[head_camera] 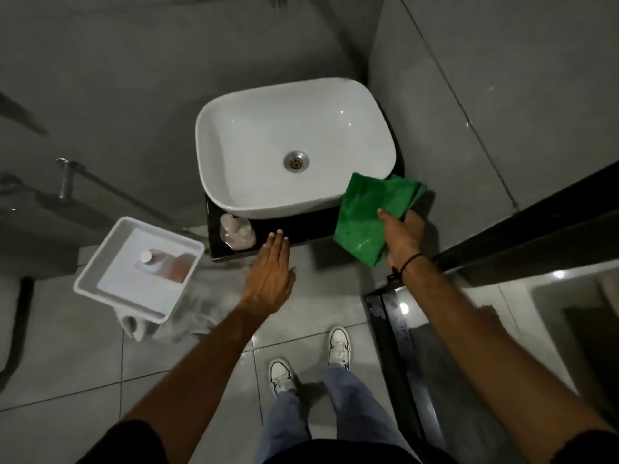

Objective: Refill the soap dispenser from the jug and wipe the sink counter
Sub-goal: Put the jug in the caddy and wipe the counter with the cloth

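A white basin (234, 192) stands on a small black counter (301, 229). The clear soap dispenser (236, 233), holding pinkish liquid, sits on the counter's front left corner. My left hand (269, 272) hovers flat with fingers apart at the counter's front edge, just right of the dispenser, holding nothing. My right hand (402, 236) grips a folded green cloth (368, 212) over the counter's right end, next to the basin. The jug (167, 262), with a white cap and pinkish liquid, lies in a white tray (100, 262) to the left.
Grey tiled walls close in behind and to the right of the basin. A metal rail (67, 179) runs along the left wall. A black ledge (395, 329) stands at my right. A pale rag (201, 316) lies on the floor under the tray. My shoes (338, 346) are below.
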